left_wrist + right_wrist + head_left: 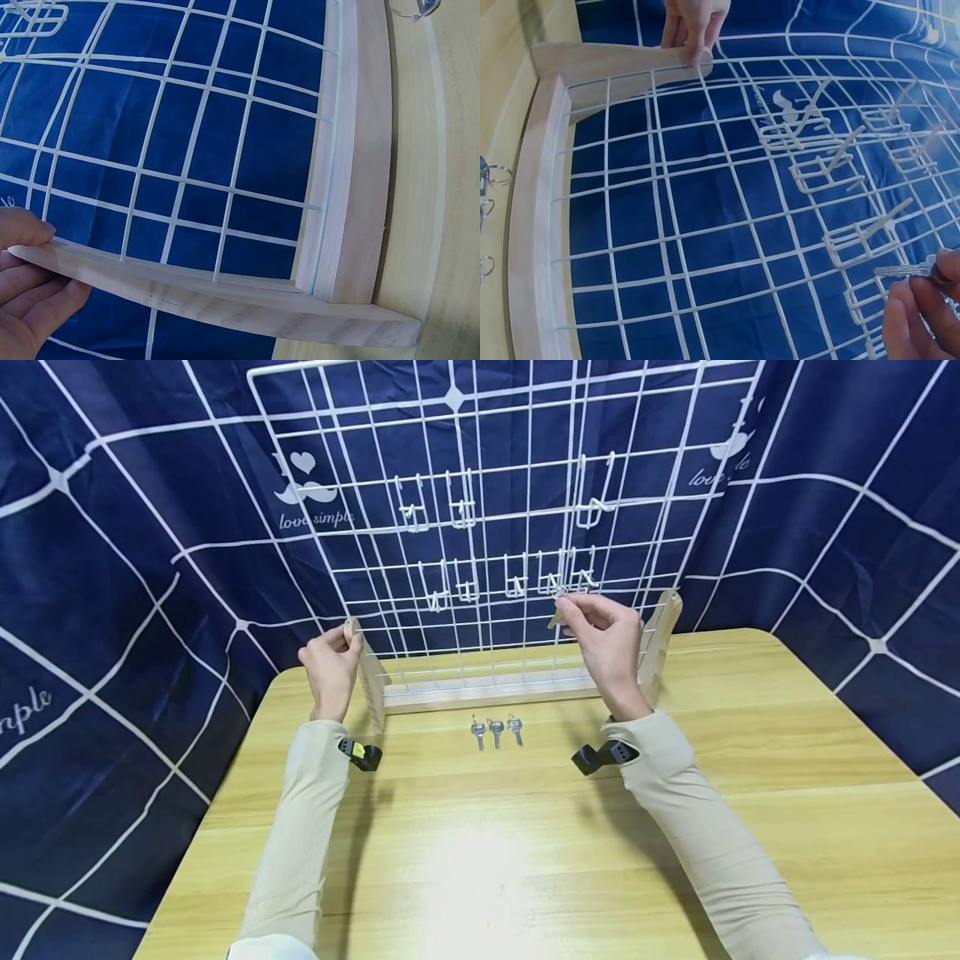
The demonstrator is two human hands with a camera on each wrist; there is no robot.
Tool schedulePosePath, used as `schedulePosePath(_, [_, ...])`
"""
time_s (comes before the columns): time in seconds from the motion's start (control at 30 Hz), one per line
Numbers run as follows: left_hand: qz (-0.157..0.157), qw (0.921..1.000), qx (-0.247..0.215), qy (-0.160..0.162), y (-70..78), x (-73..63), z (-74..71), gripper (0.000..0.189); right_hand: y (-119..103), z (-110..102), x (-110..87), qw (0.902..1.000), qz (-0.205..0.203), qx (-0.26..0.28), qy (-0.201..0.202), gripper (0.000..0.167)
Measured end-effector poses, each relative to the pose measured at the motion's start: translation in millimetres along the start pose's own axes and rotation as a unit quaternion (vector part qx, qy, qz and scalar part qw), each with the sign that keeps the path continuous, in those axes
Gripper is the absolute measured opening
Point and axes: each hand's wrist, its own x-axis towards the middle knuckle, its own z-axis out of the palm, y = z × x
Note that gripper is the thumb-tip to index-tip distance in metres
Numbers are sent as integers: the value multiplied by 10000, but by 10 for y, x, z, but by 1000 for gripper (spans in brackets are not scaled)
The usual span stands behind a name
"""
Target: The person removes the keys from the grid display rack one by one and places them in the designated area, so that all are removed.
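Observation:
My left hand [330, 670] grips the upper tip of the wooden side support [225, 307], thumb on one side and fingers on the other. Between thumb and fingers, my right hand [606, 639] pinches a key [901, 270], its blade pointing out from the fingertips. That hand is close to the lower row of white wire hooks [516, 587] on the white wire grid [480, 518]. On the table in front of the rack's wooden base bar [487, 693] lie three silver keys with rings, the middle key [496, 732] between the other two.
More hooks [462, 513] hang higher on the grid. A second wooden support [660, 635] holds the grid's right side. The wooden table [465, 827] stretches toward me, and a dark blue curtain [112, 568] with white lines hangs behind and at both sides.

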Motion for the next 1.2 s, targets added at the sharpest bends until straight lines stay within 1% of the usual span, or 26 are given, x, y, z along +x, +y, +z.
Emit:
schedulePosePath(0.1, [-32, 10000, -9, -1, 3, 2, 0, 27, -78, -7, -15, 10000, -5, -2, -7, 19])
schedulePosePath(0.23, [-24, 10000, -3, -11, 5, -3, -2, 26, -96, -12, -22, 9998, 3, 192, -38, 19])
schedulePosePath(0.37, [-11, 10000, -24, 32, -2, -11, -5, 26, -54, -14, -20, 9983, 9, 572, -143, 18])
schedulePosePath(0.53, [43, 10000, -38, 51, -3, -9, 1, 26, 6, -26, -15, 9960, 7, 869, -214, 17])
schedulePosePath(0.67, [66, 10000, -27, 38, 0, -9, 6, 26, 173, -47, -14, 9961, 137, 843, -241, 17])
schedulePosePath(0.8, [46, 10000, -48, 69, 4, -11, 3, 26, 341, -60, -16, 9943, 346, 980, -258, 18])
schedulePosePath(1.0, [41, 10000, -42, 44, 7, -14, -3, 27, 454, -68, -54, 9898, 480, 1308, -315, 23])
schedulePosePath(1.2, [14, 10000, -6, 29, 5, -6, 4, 28, 554, -95, -106, 9843, 808, 1505, -450, 23])
